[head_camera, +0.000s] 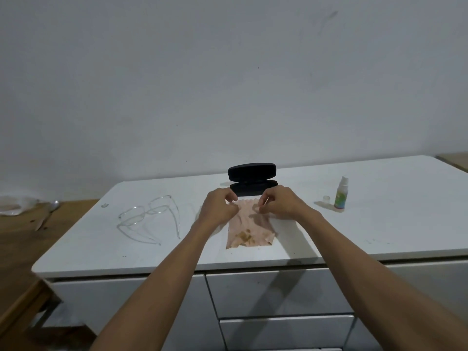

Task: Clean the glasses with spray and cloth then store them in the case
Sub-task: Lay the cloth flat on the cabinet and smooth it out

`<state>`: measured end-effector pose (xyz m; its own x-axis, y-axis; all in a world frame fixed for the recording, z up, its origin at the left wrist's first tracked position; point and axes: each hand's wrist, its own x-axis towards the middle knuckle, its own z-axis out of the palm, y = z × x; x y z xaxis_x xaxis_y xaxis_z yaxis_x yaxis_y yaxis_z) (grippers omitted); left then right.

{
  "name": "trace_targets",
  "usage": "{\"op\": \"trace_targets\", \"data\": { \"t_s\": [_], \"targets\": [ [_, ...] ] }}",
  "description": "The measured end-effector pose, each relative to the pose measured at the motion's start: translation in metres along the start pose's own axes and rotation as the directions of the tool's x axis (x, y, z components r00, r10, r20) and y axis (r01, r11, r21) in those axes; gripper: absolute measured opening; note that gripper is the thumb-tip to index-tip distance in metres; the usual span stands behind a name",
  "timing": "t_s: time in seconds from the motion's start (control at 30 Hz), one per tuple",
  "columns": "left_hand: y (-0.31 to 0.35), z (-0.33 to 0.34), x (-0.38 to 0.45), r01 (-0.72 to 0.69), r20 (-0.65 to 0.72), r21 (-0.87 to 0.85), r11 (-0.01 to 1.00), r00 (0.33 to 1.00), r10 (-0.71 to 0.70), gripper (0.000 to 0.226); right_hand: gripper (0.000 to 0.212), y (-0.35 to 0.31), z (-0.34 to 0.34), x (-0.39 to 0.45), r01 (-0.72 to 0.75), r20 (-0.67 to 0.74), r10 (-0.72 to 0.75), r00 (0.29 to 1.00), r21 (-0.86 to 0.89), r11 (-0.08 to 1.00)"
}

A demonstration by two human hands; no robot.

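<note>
On the white bench (253, 252), just in front of the open black case (252, 179), a pale pink cloth (249, 225) is lying flat with brownish marks near its close edge. Both hands are resting at the cloth's far edge: the left hand (219, 205) is pinching the far left corner between thumb and fingertips, and the right hand (281, 202) is pinching the far right part of that edge in the same way, so each grip is pressed together on the fabric. The rest of the cloth is spreading toward the person, between the two forearms. The case is standing directly behind the knuckles, its lid raised upright and its tray facing the hands; what is lying inside cannot be told. The clear-framed glasses (149, 219) are lying well to the left of the left hand, arms unfolded, apart from the cloth and touching neither hand. The spray bottle (340, 195) is standing upright to the right of the right hand, with its small clear cap (326, 198) sitting on the bench just beside it.
</note>
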<state>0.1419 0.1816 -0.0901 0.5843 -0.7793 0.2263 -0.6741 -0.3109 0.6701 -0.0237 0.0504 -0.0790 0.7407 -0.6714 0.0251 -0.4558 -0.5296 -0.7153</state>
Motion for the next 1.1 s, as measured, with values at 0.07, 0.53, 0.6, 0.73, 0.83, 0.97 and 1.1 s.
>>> {"op": "trace_targets", "data": {
  "t_s": [0.07, 0.53, 0.6, 0.73, 0.83, 0.97, 1.1],
  "targets": [
    [-0.001, -0.004, -0.009, -0.04, 0.039, 0.04, 0.998, 0.999, 0.038, 0.02, 0.016, -0.004, -0.001, -0.009, 0.005, 0.105, 0.002, 0.994, -0.069, 0.998],
    [-0.011, -0.018, -0.054, -0.195, 0.305, 0.431, 0.881, 0.95, 0.061, 0.064, 0.07, -0.007, -0.026, -0.058, -0.062, 0.272, 0.184, 0.945, -0.402, 0.914],
    [-0.011, -0.02, -0.054, -0.209, 0.308, 0.438, 0.874, 0.949, 0.072, 0.067, 0.069, -0.008, -0.033, -0.059, -0.082, 0.268, 0.209, 0.94, -0.416, 0.906],
    [-0.009, -0.021, -0.056, -0.235, 0.27, 0.425, 0.874, 0.955, 0.125, 0.073, 0.06, -0.014, -0.03, -0.052, -0.062, 0.175, 0.145, 0.974, -0.408, 0.911],
    [-0.006, -0.021, -0.057, -0.221, 0.257, 0.399, 0.89, 0.959, 0.123, 0.086, 0.053, -0.024, -0.018, -0.048, 0.008, 0.158, 0.068, 0.985, -0.434, 0.901],
    [-0.003, -0.017, -0.054, -0.259, 0.319, 0.479, 0.839, 0.942, 0.108, 0.094, 0.041, -0.022, -0.002, -0.036, 0.014, 0.164, 0.078, 0.983, -0.497, 0.867],
    [-0.013, -0.016, -0.051, -0.296, 0.363, 0.488, 0.821, 0.924, 0.118, 0.09, 0.049, -0.013, 0.002, -0.028, 0.029, 0.161, 0.079, 0.984, -0.578, 0.816]
  ]
}}
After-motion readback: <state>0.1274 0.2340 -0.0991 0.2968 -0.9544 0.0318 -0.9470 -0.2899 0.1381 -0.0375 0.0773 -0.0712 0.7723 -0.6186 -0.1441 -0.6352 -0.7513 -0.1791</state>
